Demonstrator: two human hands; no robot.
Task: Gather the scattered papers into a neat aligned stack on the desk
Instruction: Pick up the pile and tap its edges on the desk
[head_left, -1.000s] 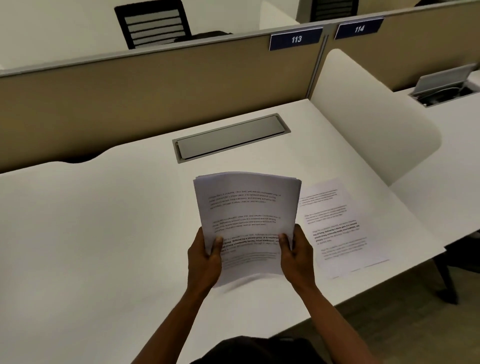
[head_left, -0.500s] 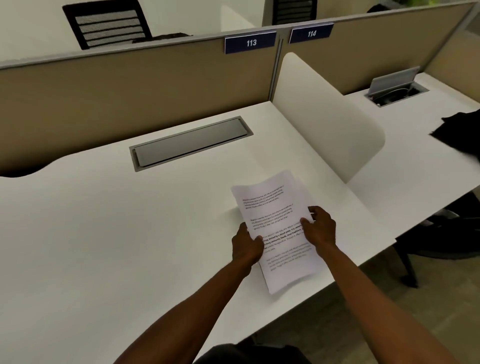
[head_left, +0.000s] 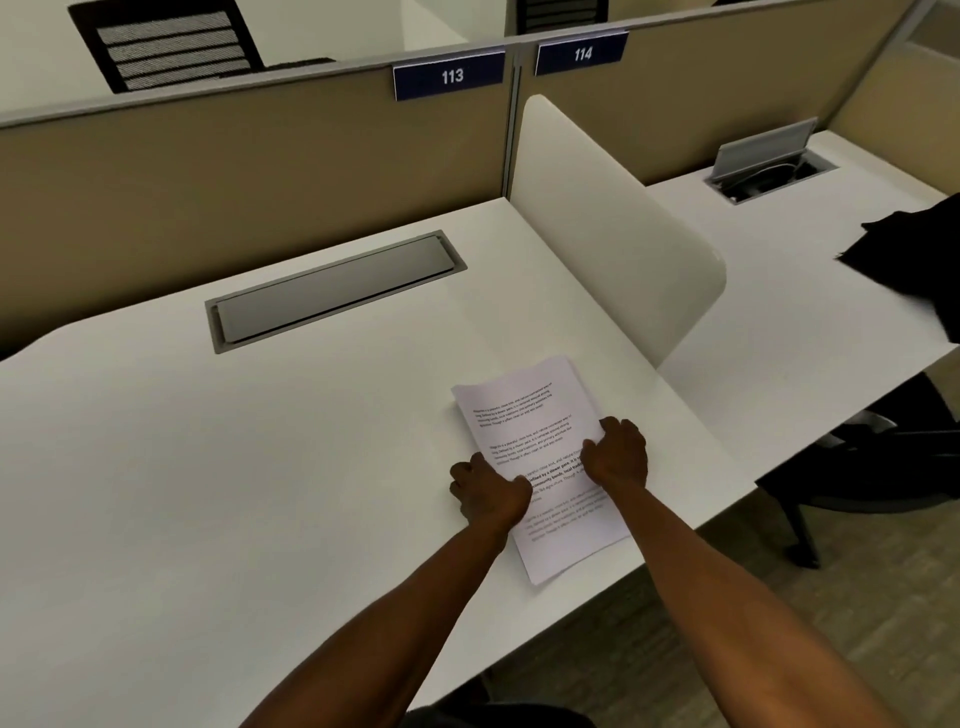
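White bench (head_left: 260, 467), stack of papers (head_left: 524, 415) near front edge. Left hand (head_left: 491, 493), right hand (head_left: 618, 454): grip closed on stack's sides. Careless release could fan sheets askew.

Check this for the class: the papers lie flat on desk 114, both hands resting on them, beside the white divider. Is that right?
One error: the head view shows the papers on desk 113, not 114. The rest holds: left hand and right hand rest on them, beside the white divider.
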